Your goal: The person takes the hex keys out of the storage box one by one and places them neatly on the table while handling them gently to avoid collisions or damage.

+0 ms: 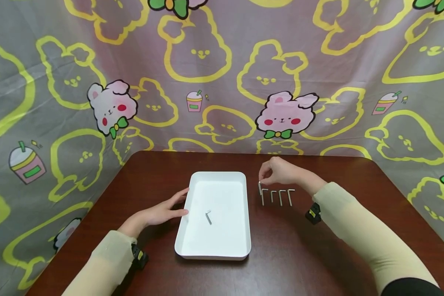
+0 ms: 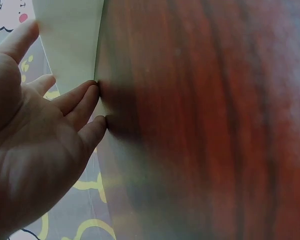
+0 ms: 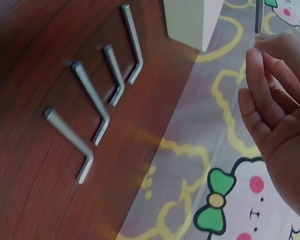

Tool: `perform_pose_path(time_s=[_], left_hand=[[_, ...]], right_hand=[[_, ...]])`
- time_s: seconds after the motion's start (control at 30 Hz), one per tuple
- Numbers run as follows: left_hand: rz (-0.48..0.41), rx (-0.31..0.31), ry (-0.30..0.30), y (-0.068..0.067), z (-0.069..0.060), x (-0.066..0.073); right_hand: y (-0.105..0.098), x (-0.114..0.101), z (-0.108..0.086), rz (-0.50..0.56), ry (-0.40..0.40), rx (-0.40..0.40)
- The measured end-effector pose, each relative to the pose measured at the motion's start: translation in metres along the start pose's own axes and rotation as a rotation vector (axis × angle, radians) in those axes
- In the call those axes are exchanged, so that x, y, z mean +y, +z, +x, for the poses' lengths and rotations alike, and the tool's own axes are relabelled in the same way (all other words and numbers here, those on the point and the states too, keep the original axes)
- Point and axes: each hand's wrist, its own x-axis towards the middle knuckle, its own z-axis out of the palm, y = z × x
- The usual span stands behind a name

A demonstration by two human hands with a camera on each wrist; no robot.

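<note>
My right hand pinches a metal hex key between thumb and fingertips, raised above the table right of the white tray. In the right wrist view this held hex key points upward, its top cut off by the frame. Several L-shaped hex keys lie in a row on the wood below that hand. Another hex key lies inside the tray, left of its middle. With spread fingers, my left hand touches the tray's left side; its fingertips meet the tray and tabletop in the left wrist view.
The dark brown wooden table runs back to a patterned cloth hanging behind and at both sides. The tray's raised walls stand between my left hand and the row of hex keys.
</note>
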Motion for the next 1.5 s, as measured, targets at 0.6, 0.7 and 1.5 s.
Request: perform_pose_path(time_s=[0.6,0.7,1.5], left_hand=[[0.021,0.01,-0.002,0.001,0.001,-0.003],[0.02,0.009,0.001,0.001,0.001,-0.002],[0.017,0.004,0.009,0.0,0.001,0.001]], right_hand=[[-0.015,0.037,-0.045,-0.019,0.082,0.097],[-0.019,0.041,-0.052,-0.032,0.111,0.103],[-0.033,0.079,-0.094,-0.022,0.253,0.138]])
